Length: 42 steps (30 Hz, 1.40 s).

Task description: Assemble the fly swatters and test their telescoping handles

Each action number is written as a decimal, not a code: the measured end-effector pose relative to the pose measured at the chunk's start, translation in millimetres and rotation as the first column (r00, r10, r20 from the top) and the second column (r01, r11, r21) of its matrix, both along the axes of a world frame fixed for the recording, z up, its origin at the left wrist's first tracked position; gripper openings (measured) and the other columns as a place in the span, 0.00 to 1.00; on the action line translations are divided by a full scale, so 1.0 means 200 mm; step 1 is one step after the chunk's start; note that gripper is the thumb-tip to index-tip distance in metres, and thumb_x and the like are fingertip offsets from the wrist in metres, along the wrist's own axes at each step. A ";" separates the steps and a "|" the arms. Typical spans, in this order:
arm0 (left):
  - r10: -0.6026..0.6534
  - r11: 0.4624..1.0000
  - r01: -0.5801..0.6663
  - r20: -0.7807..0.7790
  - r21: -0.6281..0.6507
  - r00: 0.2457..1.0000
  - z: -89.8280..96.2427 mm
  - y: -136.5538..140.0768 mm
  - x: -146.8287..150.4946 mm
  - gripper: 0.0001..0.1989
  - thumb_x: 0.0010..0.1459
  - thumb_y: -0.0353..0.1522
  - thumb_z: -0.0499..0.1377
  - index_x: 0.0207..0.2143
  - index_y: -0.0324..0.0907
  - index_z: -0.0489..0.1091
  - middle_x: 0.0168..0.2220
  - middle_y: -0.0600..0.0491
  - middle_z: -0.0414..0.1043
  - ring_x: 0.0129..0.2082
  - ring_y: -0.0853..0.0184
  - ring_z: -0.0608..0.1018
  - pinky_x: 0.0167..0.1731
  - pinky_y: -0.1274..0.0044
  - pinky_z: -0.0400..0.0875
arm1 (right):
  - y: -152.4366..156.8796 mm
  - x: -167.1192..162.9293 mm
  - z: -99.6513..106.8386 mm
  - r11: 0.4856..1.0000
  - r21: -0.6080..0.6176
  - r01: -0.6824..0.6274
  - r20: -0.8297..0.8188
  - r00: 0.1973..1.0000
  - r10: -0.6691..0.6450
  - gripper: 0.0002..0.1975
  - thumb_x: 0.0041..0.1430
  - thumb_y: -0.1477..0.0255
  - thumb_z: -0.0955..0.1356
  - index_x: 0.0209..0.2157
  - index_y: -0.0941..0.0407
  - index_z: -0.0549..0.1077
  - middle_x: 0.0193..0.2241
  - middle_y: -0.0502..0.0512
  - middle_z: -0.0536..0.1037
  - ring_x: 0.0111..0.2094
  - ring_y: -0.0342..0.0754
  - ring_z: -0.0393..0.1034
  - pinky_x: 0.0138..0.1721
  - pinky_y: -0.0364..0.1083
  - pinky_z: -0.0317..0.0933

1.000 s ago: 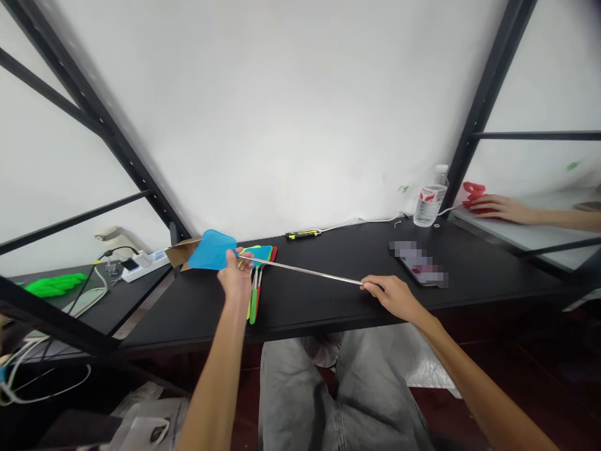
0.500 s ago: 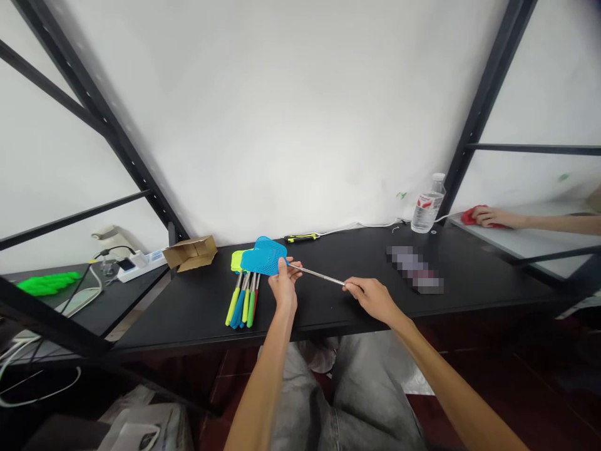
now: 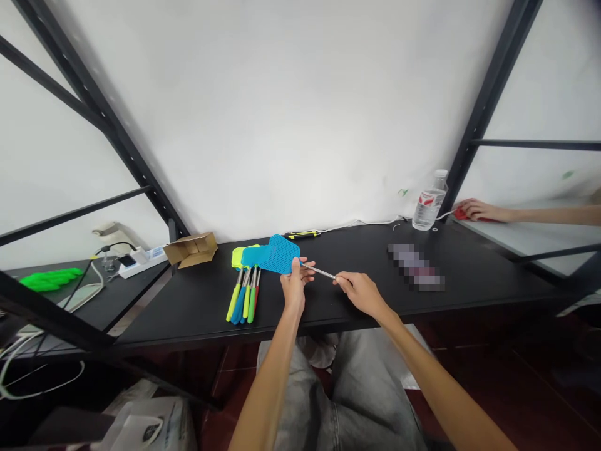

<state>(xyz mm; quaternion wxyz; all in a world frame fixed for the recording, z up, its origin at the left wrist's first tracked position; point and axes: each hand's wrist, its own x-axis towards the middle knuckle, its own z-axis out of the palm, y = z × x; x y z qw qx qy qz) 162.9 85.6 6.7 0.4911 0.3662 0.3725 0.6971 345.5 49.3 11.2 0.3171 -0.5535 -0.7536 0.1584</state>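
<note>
A blue fly swatter (image 3: 282, 255) with a perforated head and a thin metal rod is held between both hands above the black table. My left hand (image 3: 295, 282) pinches it where the head meets the rod, thumb on top and the other fingers partly spread. Around the lower end of the rod, my right hand (image 3: 359, 291) is closed and hides the handle. Left of my left hand lies a bundle of fly swatters (image 3: 244, 297) with yellow, blue, green and red handles. Their yellow and blue heads overlap, partly covered by the held swatter.
An open cardboard box (image 3: 191, 250), a black-yellow tool (image 3: 303, 235), a water bottle (image 3: 429, 200) and a blurred-out item (image 3: 416, 267) are on the table (image 3: 178, 313). Black rack posts (image 3: 495, 81) flank it. At right, another person's hand (image 3: 483, 212) rests on a red cloth-like thing.
My hands have come closer together, so less rod shows between them. The swatter's head has shifted right, uncovering more of the blue head beneath. The other person's hand has moved slightly.
</note>
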 end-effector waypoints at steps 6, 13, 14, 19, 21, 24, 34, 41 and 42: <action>-0.030 1.000 0.030 -0.012 0.002 0.999 0.00 0.00 -0.01 0.26 0.52 0.51 0.62 0.39 0.37 0.73 0.34 0.42 0.80 0.24 0.69 0.78 0.24 0.78 0.70 | 0.01 0.00 0.00 1.000 -0.004 -0.012 -0.028 1.000 0.012 0.20 0.68 0.63 0.56 0.35 0.49 0.78 0.25 0.48 0.78 0.29 0.47 0.73 0.32 0.42 0.57; -0.066 0.998 0.066 0.007 -0.022 0.998 0.01 0.00 -0.02 0.27 0.53 0.50 0.62 0.43 0.36 0.74 0.34 0.41 0.80 0.23 0.70 0.78 0.25 0.79 0.71 | 0.00 0.01 0.00 0.991 0.111 -0.071 -0.094 0.992 0.081 0.13 0.62 0.64 0.64 0.43 0.50 0.77 0.38 0.52 0.80 0.37 0.49 0.73 0.41 0.45 0.62; -0.076 0.997 0.076 0.003 -0.029 0.997 0.01 0.00 -0.02 0.27 0.53 0.49 0.63 0.44 0.36 0.74 0.36 0.41 0.80 0.24 0.70 0.78 0.25 0.78 0.71 | 0.01 0.02 0.00 0.990 0.131 -0.048 -0.107 0.992 0.062 0.13 0.62 0.65 0.64 0.44 0.51 0.77 0.38 0.53 0.80 0.37 0.48 0.73 0.41 0.45 0.62; -0.106 0.994 0.103 -0.086 -0.040 0.991 0.00 -0.02 -0.02 0.25 0.50 0.43 0.67 0.46 0.36 0.74 0.37 0.41 0.79 0.25 0.69 0.78 0.28 0.76 0.73 | 0.08 0.11 -0.01 0.943 0.147 0.297 -0.044 0.955 -0.294 0.15 0.61 0.70 0.63 0.45 0.54 0.77 0.38 0.57 0.79 0.38 0.50 0.73 0.41 0.46 0.63; -0.102 0.994 0.099 -0.112 -0.036 0.988 -0.01 -0.02 -0.02 0.24 0.49 0.40 0.68 0.45 0.36 0.75 0.34 0.42 0.79 0.25 0.69 0.78 0.27 0.76 0.73 | 0.08 0.16 -0.01 0.906 0.140 0.399 0.067 0.909 -0.410 0.16 0.61 0.71 0.63 0.46 0.54 0.77 0.38 0.59 0.78 0.38 0.51 0.74 0.38 0.46 0.62; -0.100 0.995 0.097 -0.164 -0.025 0.981 -0.02 -0.01 -0.01 0.20 0.49 0.38 0.66 0.43 0.37 0.76 0.32 0.44 0.79 0.24 0.69 0.77 0.26 0.77 0.71 | 0.07 0.20 -0.01 0.877 0.162 0.452 0.191 0.858 -0.477 0.15 0.60 0.71 0.64 0.45 0.53 0.79 0.39 0.62 0.78 0.38 0.53 0.73 0.36 0.47 0.61; 0.349 0.928 -0.252 -0.877 0.275 0.329 0.11 -0.08 -0.25 0.11 0.50 0.29 0.61 0.38 0.46 0.77 0.37 0.44 0.75 0.40 0.54 0.76 0.45 0.66 0.66 | 0.05 0.20 -0.05 0.812 0.187 0.552 0.264 0.768 -0.583 0.16 0.61 0.68 0.64 0.45 0.53 0.80 0.40 0.67 0.78 0.40 0.59 0.72 0.38 0.54 0.60; 0.242 0.814 -0.529 -0.968 0.240 -0.066 0.26 -0.09 -0.66 0.12 0.43 0.37 0.67 0.27 0.41 0.70 0.38 0.37 0.72 0.47 0.40 0.72 0.44 0.56 0.64 | 0.03 0.18 -0.04 0.804 0.152 0.575 0.216 0.775 -0.594 0.17 0.62 0.68 0.63 0.49 0.56 0.78 0.43 0.69 0.76 0.46 0.62 0.68 0.43 0.55 0.54; 0.163 0.822 -0.546 -0.985 0.163 -0.049 0.27 -0.09 -0.69 0.13 0.43 0.39 0.67 0.27 0.41 0.70 0.36 0.38 0.72 0.46 0.40 0.73 0.43 0.57 0.64 | 0.02 0.17 -0.04 0.798 0.167 0.579 0.203 0.772 -0.602 0.17 0.63 0.68 0.63 0.49 0.56 0.77 0.44 0.68 0.76 0.47 0.61 0.67 0.44 0.55 0.52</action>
